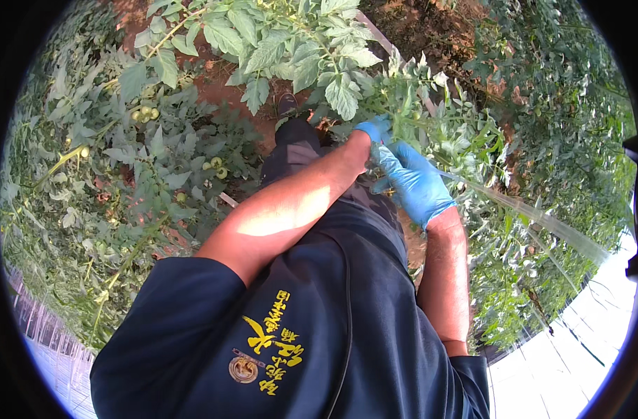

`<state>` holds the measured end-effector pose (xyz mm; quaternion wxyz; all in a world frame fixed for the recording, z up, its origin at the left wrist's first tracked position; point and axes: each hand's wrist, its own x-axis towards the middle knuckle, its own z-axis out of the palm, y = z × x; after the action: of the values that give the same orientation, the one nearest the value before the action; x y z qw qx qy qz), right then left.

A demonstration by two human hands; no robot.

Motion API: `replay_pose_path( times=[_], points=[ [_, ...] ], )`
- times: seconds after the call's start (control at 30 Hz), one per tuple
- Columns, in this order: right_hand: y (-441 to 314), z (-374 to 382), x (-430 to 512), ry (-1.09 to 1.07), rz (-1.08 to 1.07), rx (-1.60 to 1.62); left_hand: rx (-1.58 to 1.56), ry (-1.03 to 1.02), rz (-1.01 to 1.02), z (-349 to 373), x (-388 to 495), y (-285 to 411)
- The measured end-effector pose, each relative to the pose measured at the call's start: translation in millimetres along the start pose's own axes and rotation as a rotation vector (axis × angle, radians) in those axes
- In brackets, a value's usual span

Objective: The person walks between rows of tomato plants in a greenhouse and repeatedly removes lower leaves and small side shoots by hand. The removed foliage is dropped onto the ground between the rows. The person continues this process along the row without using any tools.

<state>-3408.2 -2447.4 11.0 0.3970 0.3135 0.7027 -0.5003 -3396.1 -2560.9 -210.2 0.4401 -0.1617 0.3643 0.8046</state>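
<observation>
Both my hands wear blue gloves and meet close together at a tomato plant (403, 112), right of my legs. My left hand (374, 128) reaches across my body to the plant's leafy stem; foliage and the other hand hide its fingertips. Just below it, my right hand (416, 183) has its fingers bent toward the left hand. Whether either hand grips the stem cannot be made out. A translucent plastic strip (528, 209) runs from beside the right hand out to the lower right, passing over the leaves.
Tomato plants bearing green tomatoes (145, 114) crowd my left side. A broad leafy tomato shoot (277, 42) arches ahead of me. Another dense row of plants (560, 105) stands at right. A pale narrow pipe or strip (379, 34) crosses the reddish soil (429, 26). My shoe (287, 105) is on the ground.
</observation>
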Motion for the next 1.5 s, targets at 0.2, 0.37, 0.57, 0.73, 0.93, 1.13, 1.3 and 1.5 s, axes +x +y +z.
replay_pose_path(
  times=[0.2, 0.37, 0.57, 0.73, 0.93, 1.13, 1.3, 1.5],
  points=[
    [67, -41, -6, 0.203, -0.257, -0.6, -0.566, 0.37, -0.146, 15, 22, 13],
    [78, -47, 3, 0.388, -0.188, -0.55, -0.434, -0.049, 0.295, -67, 31, -55],
    [90, -55, 55, 0.395, -0.296, 0.032, -0.453, -0.282, 0.108, -60, -3, -13],
    [77, -41, 65, 0.356, -0.242, 0.235, -0.451, -0.182, -0.253, -64, -3, -11],
    [110, -53, 81, 0.425, -0.377, -0.135, -0.359, -0.167, -0.224, -57, -1, -18],
    [40, -31, 38, -0.044, -0.446, 0.406, -0.305, -0.319, -0.285, -55, 14, -35],
    [1, -12, -38, -0.106, -0.122, -0.15, -0.414, -0.304, -0.372, -12, -1, 8],
    [66, -35, -33, 0.042, -0.42, -0.512, -0.611, -0.462, -0.02, -15, 23, 9]
  ],
)
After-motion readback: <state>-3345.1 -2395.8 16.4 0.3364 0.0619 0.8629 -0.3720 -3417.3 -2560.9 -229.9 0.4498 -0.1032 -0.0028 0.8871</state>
